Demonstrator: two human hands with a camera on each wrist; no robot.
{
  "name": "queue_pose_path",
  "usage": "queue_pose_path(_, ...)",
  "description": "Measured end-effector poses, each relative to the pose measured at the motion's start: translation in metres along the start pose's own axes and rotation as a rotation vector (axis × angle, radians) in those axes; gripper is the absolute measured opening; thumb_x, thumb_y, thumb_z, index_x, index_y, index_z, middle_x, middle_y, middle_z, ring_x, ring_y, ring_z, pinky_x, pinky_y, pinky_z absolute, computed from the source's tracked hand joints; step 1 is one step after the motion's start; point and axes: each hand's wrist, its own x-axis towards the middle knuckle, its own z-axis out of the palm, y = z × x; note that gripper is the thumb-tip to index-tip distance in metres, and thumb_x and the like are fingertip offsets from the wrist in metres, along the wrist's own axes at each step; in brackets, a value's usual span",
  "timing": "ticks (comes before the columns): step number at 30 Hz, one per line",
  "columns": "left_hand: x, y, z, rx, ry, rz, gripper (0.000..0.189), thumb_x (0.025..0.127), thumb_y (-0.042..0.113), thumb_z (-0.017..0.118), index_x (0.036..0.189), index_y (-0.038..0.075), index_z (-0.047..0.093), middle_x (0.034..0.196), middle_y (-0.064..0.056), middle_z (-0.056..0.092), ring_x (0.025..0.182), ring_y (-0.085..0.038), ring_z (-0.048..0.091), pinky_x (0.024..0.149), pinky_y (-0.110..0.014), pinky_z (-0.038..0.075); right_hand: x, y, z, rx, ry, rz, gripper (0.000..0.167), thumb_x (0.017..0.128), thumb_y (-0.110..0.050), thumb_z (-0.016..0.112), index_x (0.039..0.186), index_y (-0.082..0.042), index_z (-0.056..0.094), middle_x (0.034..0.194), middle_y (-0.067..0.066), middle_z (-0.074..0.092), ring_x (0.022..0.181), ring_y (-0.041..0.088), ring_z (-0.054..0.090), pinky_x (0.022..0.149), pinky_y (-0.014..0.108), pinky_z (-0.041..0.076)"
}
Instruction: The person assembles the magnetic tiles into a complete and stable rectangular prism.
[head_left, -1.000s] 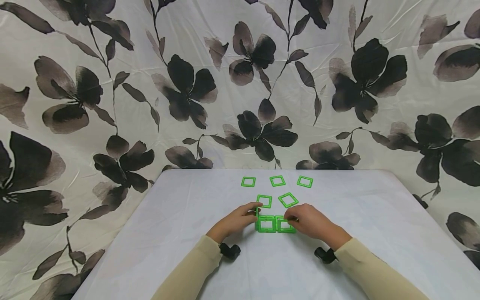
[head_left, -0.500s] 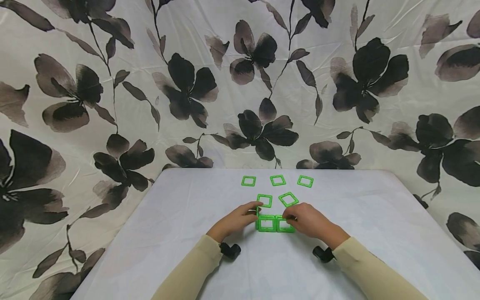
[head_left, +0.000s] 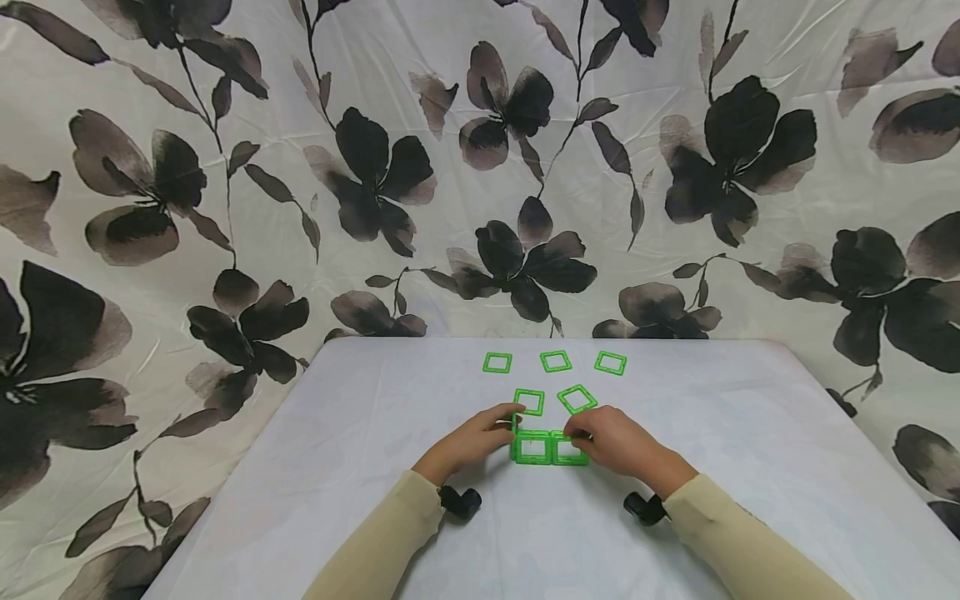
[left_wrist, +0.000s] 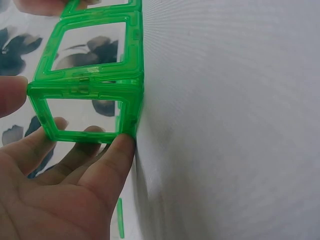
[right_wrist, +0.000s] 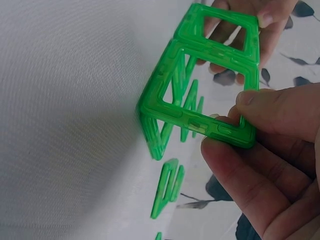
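Head view: two hands at a small green wall of joined frames

Both arms, in pale yellow sleeves [head_left: 382, 533], reach forward over the white table [head_left: 540, 542], a black device [head_left: 647, 508] at each wrist. The left hand [head_left: 468, 442] curves round the left end frame [left_wrist: 128, 112], its fingertips on the edges; the right hand [head_left: 622, 446] pinches the right front frame [head_left: 570, 460] near its top outer corner, thumb on the near face and a fingertip visible through the opening. That frame stands upright, touching the left front frame [head_left: 533, 460], and the end frame meets this one at an angle. Behind them lie five loose frames [head_left: 553, 352], two nearer and three in a farther row, before a flowered cloth [head_left: 375, 183]
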Motion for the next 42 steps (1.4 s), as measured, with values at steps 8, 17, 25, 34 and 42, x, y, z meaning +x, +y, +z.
queue_pose_path(8, -0.001, 0.003, -0.001, -0.005, -0.003, -0.001, 0.051, 0.097, 0.022, 0.05, 0.147, 0.017, 0.042, 0.144, -0.012, 0.049, 0.138, -0.028, 0.042, 0.113, -0.05, 0.034, 0.0, 0.002, 0.001, 0.011, 0.015, -0.011, 0.012, 0.085, -0.008, 0.071, 0.097, -0.012, 0.073, 0.093, -0.004, 0.073, 0.084, 0.009, 0.067, 0.075, 0.027, 0.055)
queue_pose_path(17, 0.002, -0.002, 0.0, 0.008, -0.005, -0.001, 0.051, 0.096, 0.024, 0.051, 0.146, 0.019, 0.042, 0.143, -0.01, 0.05, 0.138, -0.028, 0.043, 0.112, -0.05, 0.035, 0.0, 0.003, 0.001, 0.029, 0.018, -0.016, 0.011, 0.087, -0.011, 0.069, 0.097, -0.012, 0.073, 0.092, -0.004, 0.073, 0.083, 0.007, 0.066, 0.074, 0.026, 0.054)
queue_pose_path(25, 0.003, -0.003, -0.001, 0.012, -0.007, -0.007, 0.052, 0.096, 0.025, 0.052, 0.146, 0.02, 0.043, 0.143, -0.007, 0.051, 0.139, -0.028, 0.042, 0.113, -0.05, 0.034, -0.002, 0.005, 0.001, 0.051, 0.019, -0.007, 0.01, 0.09, -0.016, 0.067, 0.098, -0.015, 0.073, 0.092, -0.007, 0.072, 0.084, 0.006, 0.066, 0.075, 0.026, 0.054)
queue_pose_path(34, 0.003, -0.003, -0.001, 0.008, -0.007, -0.004, 0.051, 0.096, 0.024, 0.052, 0.146, 0.021, 0.043, 0.144, -0.009, 0.05, 0.139, -0.028, 0.042, 0.113, -0.05, 0.034, -0.002, 0.014, -0.003, 0.099, 0.014, 0.042, 0.017, 0.096, -0.024, 0.059, 0.1, -0.015, 0.073, 0.091, -0.007, 0.072, 0.079, 0.002, 0.061, 0.071, 0.026, 0.052)
queue_pose_path(42, 0.004, -0.005, 0.0, 0.008, -0.008, -0.003, 0.052, 0.095, 0.023, 0.053, 0.146, 0.02, 0.043, 0.144, -0.008, 0.05, 0.138, -0.028, 0.042, 0.113, -0.05, 0.034, 0.0, 0.024, -0.006, 0.115, 0.014, 0.094, 0.021, 0.098, -0.025, 0.057, 0.103, -0.012, 0.072, 0.092, -0.002, 0.073, 0.076, 0.002, 0.058, 0.068, 0.027, 0.049)
